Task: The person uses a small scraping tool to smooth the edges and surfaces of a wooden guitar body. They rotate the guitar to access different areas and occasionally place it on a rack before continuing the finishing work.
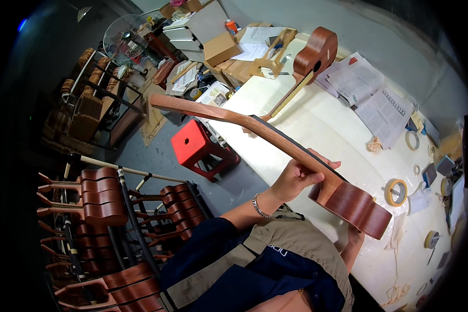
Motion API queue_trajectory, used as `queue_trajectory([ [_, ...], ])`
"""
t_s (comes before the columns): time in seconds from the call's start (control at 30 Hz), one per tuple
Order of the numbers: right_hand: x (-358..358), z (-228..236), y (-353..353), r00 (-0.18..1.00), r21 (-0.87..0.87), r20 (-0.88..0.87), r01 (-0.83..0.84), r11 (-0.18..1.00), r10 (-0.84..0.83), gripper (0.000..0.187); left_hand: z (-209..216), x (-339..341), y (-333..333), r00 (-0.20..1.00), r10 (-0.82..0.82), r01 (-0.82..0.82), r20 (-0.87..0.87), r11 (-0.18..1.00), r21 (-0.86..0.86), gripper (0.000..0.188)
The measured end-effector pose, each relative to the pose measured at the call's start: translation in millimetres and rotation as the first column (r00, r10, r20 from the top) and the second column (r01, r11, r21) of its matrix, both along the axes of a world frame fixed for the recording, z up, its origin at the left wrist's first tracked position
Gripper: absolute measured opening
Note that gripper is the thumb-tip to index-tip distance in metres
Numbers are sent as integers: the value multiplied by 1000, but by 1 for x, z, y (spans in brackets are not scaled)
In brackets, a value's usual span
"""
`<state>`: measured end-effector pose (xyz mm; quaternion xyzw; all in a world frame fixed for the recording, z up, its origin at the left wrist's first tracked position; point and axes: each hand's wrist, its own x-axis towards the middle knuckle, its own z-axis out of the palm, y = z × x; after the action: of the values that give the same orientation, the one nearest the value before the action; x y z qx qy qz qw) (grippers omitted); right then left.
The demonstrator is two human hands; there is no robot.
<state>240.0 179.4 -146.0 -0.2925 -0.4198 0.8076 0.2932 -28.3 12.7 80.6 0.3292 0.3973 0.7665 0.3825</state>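
A brown wooden ukulele (356, 205) without strings that I can see is held up on its side in front of me, its neck slanting to the upper left and its body at the lower right. My left hand (304, 177) is wrapped round the neck close to the body, thumb on the near side. Beneath the body, my right hand (354, 236) supports it from behind; most of its fingers are hidden by the wood. Farther back on the white table lies a second ukulele (315, 57), its neck pointing toward the lower left.
Printed papers (369, 96) and a roll of masking tape (395, 192) lie on the white table (255, 104). A red stool (192, 143) stands left of it. Racks of several ukulele bodies (104, 195) fill the lower left. A cardboard box (222, 49) and a fan (126, 39) are farther back.
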Motion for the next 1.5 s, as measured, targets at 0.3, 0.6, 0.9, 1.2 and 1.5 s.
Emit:
queue_trajectory([
  [0.3,-4,9,4,999,-12,4,32,999,-32,60,20,-2,-8,971,193,-212,-141,969,-129,72],
  [0.6,4,23,-1,998,-40,10,69,997,-69,57,24,-12,-12,967,210,-232,-145,960,-155,82],
  [0.9,4,67,-5,992,-541,-76,-127,831,103,49,18,-35,-8,968,250,-248,-25,967,55,68],
  [1.2,0,27,-21,908,-579,-108,-388,717,405,56,20,-47,-9,975,154,-169,160,982,84,60],
  [1.5,-7,-5,-25,800,-670,-301,-564,482,519,72,27,-44,-14,978,161,-171,129,983,68,65],
])
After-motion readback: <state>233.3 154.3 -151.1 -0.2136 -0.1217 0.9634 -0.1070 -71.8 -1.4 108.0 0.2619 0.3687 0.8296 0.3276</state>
